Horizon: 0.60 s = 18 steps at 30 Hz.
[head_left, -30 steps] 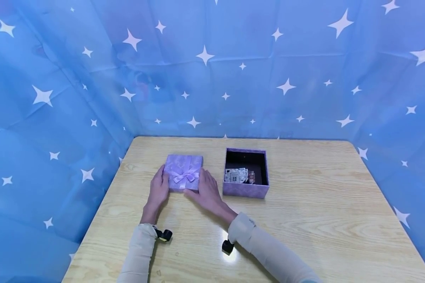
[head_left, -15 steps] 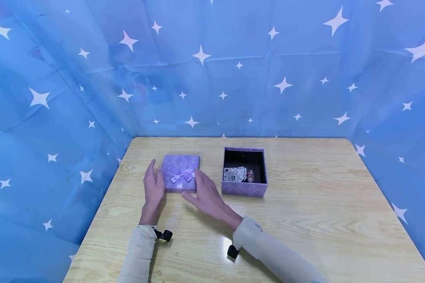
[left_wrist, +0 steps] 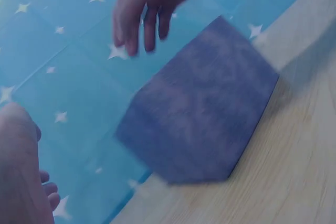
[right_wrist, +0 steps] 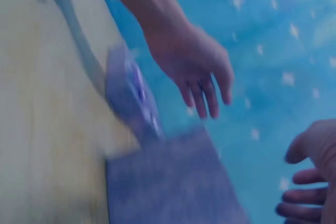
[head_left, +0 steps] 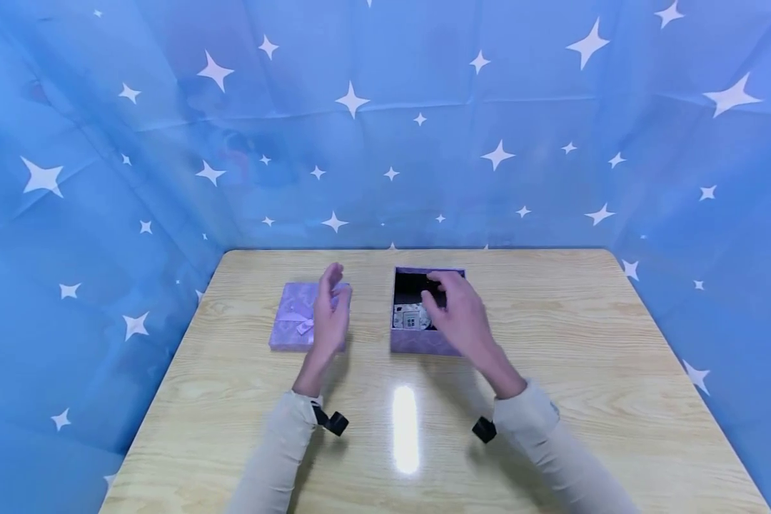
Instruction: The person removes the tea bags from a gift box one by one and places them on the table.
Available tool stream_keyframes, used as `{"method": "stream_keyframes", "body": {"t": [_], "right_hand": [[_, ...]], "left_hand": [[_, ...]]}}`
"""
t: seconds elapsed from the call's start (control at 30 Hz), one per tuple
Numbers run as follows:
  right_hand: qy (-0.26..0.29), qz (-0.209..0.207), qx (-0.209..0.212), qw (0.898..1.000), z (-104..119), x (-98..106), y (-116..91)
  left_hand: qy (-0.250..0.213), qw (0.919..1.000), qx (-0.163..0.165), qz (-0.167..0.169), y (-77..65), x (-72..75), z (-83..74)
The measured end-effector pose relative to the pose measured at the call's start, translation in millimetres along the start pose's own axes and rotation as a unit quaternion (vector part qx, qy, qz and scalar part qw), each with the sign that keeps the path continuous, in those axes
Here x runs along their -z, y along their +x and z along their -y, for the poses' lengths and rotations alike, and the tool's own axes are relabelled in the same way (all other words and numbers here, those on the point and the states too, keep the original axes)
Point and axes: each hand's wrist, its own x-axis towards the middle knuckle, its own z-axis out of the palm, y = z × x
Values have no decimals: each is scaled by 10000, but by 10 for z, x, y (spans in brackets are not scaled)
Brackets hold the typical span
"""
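Both hands empty, fingers loose: my right hand (head_left: pixel 459 310) hovers over the open purple box (head_left: pixel 424 341), lid (head_left: pixel 292 325) at its 9 o'clock on the tabletop (head_left: pixel 552 371); I'd descend slowly, clearing the rim.

My left hand (head_left: pixel 330 314) hangs in the air at about eleven o'clock, fingers straight and pointing up toward twelve, holding nothing. My right hand (head_left: pixel 460 314) hovers at one o'clock, fingers loosely bent downward and empty, both sleeved forearms angled inward.
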Motion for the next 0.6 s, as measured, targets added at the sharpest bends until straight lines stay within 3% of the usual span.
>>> {"method": "stream_keyframes", "body": {"t": [0.13, 0.3, 0.47, 0.6], "right_hand": [[-292, 803, -363, 9957, -292, 64, 88], [-865, 1754, -3, 9807, -435, -5, 145], [-1752, 2235, 366, 9581, -384, -45, 168], [-2208, 2461, 240, 9434, -349, -43, 195]], "left_hand": [[-175, 9982, 345, 464, 10, -307, 44], [-481, 9900, 909, 969, 5, -588, 111], [-597, 9784, 1254, 1530, -51, -753, 159], [-617, 9756, 1341, 1628, -75, -815, 178]]}}
